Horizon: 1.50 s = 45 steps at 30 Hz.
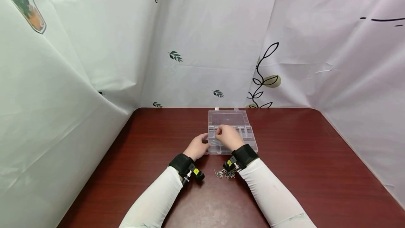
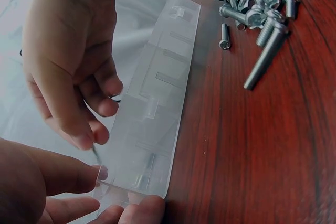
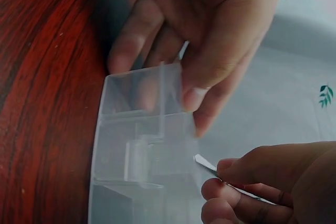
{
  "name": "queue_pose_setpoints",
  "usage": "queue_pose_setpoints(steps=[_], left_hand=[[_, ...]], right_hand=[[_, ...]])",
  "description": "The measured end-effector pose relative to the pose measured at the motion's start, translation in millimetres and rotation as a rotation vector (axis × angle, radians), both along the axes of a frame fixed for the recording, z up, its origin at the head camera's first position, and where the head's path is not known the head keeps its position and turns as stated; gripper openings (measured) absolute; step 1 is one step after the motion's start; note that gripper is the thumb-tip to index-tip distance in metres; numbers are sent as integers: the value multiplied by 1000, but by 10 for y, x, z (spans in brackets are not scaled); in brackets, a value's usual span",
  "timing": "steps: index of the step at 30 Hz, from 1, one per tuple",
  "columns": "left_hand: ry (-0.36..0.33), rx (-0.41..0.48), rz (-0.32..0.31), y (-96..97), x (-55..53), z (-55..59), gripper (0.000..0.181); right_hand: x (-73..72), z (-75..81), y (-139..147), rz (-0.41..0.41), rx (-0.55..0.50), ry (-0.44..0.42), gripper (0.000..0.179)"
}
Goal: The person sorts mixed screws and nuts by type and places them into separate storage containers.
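A clear plastic compartment box [image 1: 253, 147] lies on the table with its lid [image 1: 226, 118] folded back. My left hand [image 1: 197, 147] grips the box's left end, thumb and fingers on different sides of the corner. Above the compartments is my right hand [image 1: 229, 137], which pinches a slim metal tool [image 3: 206, 165] resembling tweezers; the fingers hide much of it. Its thin tip points down close to the box rim in the left wrist view. Through the clear wall shows a blurred, screw-like metal shape [image 2: 147, 170]. Loose screws [image 2: 262, 1] lie in front of the box.
The dark red wooden table [image 1: 303, 157] meets a white patterned cloth [image 1: 205, 45] at its back and sides. The screw pile sits close under my right wrist, where a strapped camera [image 1: 229, 164] partly covers it.
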<state>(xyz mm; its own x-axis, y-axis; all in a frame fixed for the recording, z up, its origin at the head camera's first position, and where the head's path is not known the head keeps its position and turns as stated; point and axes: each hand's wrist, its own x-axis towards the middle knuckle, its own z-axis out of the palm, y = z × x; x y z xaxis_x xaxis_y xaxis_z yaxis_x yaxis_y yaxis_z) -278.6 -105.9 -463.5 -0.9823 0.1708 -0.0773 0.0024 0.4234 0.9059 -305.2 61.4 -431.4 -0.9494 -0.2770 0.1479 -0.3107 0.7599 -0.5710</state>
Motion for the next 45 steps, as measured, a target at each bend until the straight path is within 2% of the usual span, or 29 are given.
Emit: queue_pose_setpoints(steps=[10,16,21,28,36,45], left_hand=[[7,7,-1,33,-7,-29,55],[9,16,-1,34,-20,-50,56],[5,20,-1,28,-23,-50,56],[-1,19,1,21,-24,-42,55],[-7,14,6,17,-15,-31,54],[-9,16,14,23,-13,-18,55]], right_hand=[[-36,-83,-42,44,73,70,12],[-27,-90,-64,39,129,52,14],[-23,-86,-58,43,136,36,14],[7,-26,-22,56,88,28,13],[42,36,-6,84,84,39,13],[231,171,130,111,100,52,14]])
